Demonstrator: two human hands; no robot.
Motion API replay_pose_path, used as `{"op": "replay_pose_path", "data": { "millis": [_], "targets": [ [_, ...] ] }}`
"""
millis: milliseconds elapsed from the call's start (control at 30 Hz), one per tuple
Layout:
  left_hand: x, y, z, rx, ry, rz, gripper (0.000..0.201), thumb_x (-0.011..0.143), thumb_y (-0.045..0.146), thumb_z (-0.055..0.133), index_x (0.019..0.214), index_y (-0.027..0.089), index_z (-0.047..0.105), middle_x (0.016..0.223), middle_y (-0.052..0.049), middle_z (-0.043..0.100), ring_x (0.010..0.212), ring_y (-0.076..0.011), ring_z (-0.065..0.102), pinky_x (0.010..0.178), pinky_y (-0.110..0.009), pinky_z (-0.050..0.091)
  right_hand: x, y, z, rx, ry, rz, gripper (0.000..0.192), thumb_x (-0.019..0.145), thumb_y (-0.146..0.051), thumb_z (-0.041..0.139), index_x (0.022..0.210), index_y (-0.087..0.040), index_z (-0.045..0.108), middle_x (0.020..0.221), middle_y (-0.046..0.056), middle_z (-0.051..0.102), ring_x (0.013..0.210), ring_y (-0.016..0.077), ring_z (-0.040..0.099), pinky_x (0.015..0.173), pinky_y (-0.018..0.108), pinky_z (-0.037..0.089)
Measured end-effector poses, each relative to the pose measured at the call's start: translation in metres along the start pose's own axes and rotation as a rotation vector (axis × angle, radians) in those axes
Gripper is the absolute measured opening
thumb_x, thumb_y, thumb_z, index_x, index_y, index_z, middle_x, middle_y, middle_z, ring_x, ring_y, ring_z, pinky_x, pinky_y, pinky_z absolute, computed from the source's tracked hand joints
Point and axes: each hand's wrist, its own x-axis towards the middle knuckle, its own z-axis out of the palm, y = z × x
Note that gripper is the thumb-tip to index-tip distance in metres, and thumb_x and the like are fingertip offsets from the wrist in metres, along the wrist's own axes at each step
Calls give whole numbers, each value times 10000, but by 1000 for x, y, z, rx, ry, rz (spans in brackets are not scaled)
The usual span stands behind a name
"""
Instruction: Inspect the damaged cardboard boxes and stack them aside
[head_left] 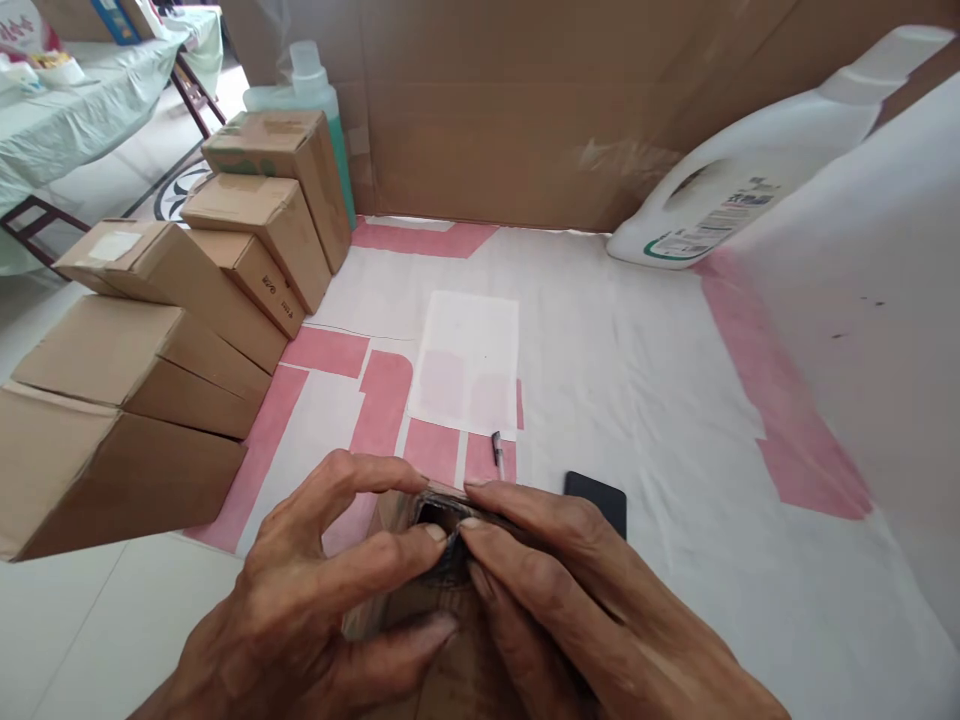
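Close to me at the bottom centre, both hands are at a small dark-rimmed object point(448, 572) with an opening in its top; its exact kind is not clear. My left hand point(330, 580) grips the rim from the left, index finger along the far edge and another fingertip at the opening. From the right, my right hand point(570, 590) pinches the same rim with its fingertips close together. Brown cardboard point(442, 660) shows beneath the hands, mostly covered by them. Beyond the fingertips lie a pen point(497, 455) and a white sheet of paper point(469, 350).
Several cardboard boxes point(187, 430) line the left edge, with a green liquid bottle point(334, 110) behind them. A black phone-like slab point(596, 498) lies right of centre. A white jug point(757, 170) leans at the back right before a cardboard wall point(480, 120). A pink-and-white cloth point(622, 350) covers the surface.
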Motion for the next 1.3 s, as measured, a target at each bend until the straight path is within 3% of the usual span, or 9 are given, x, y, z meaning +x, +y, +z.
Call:
{"op": "replay_pose_path", "data": {
  "millis": [400, 633, 767, 833, 900, 1000, 1100, 1200, 1300],
  "targets": [
    [21, -10, -8, 36, 4, 49, 208, 984, 149, 737, 1176, 218, 695, 1273, -66, 743, 1203, -143, 712, 1103, -221, 547, 6, 1, 10, -9, 35, -50, 240, 1068, -117, 580, 1283, -128, 685, 1304, 167, 758, 1234, 248, 736, 1088, 387, 617],
    [38, -21, -13, -35, -112, -164, 218, 1014, 282, 674, 1210, 302, 768, 1142, 5, 841, 1026, -170, 809, 946, -231, 635, 18, -14, 5, 210, 261, 125, 199, 1056, -155, 613, 1229, -207, 698, 1209, 84, 795, 1162, 238, 760, 1018, 392, 638],
    [23, -34, -16, -16, 4, -249, 221, 1005, 441, 668, 1076, 335, 849, 1004, 16, 870, 843, -201, 834, 726, -220, 667, 12, 14, -20, 180, 654, 382, 112, 1028, -201, 663, 1077, -262, 743, 1054, 56, 807, 1023, 263, 784, 870, 422, 657],
    [9, -40, -22, 40, 47, -340, 249, 1004, 479, 654, 1067, 360, 863, 1004, 23, 877, 830, -222, 845, 649, -224, 670, 0, 41, -23, 99, 731, 523, 72, 1032, -289, 681, 1003, -257, 739, 965, 36, 789, 879, 233, 766, 771, 383, 629],
    [-5, -41, -28, 105, 77, -452, 267, 1019, 491, 629, 1079, 371, 861, 1040, 24, 877, 864, -256, 854, 632, -259, 690, -15, 68, -14, 35, 585, 663, 135, 1028, -362, 682, 1052, -236, 724, 887, 17, 762, 745, 202, 722, 695, 347, 579],
    [-19, -36, -32, 157, 126, -538, 286, 1047, 469, 586, 1122, 366, 841, 1124, 30, 864, 1000, -295, 849, 712, -318, 727, -36, 96, 17, -39, 31, 839, 245, 1052, -327, 614, 1247, -189, 669, 834, 20, 758, 762, 229, 730, 711, 349, 516],
    [-22, -28, -27, 171, 154, -528, 283, 1057, 437, 568, 1140, 369, 830, 1164, 52, 848, 1082, -289, 825, 778, -331, 731, -46, 99, 53, -89, -409, 932, 186, 1062, -275, 588, 1189, -161, 663, 916, 96, 794, 906, 295, 768, 713, 351, 442],
    [-17, -22, -16, 123, 188, -502, 250, 1058, 399, 592, 1115, 350, 830, 1155, 39, 843, 1062, -265, 813, 796, -311, 712, -49, 94, 80, -73, -473, 956, 52, 1015, -231, 639, 1003, -181, 638, 969, 133, 799, 905, 299, 773, 664, 324, 379],
    [-12, -17, -2, 47, 250, -511, 226, 1060, 380, 613, 1092, 335, 832, 1106, 30, 841, 1009, -226, 807, 799, -271, 672, -53, 98, 87, -4, -434, 932, 121, 989, -181, 608, 876, -218, 587, 848, 72, 777, 823, 249, 756, 631, 301, 381]
  ]
}}
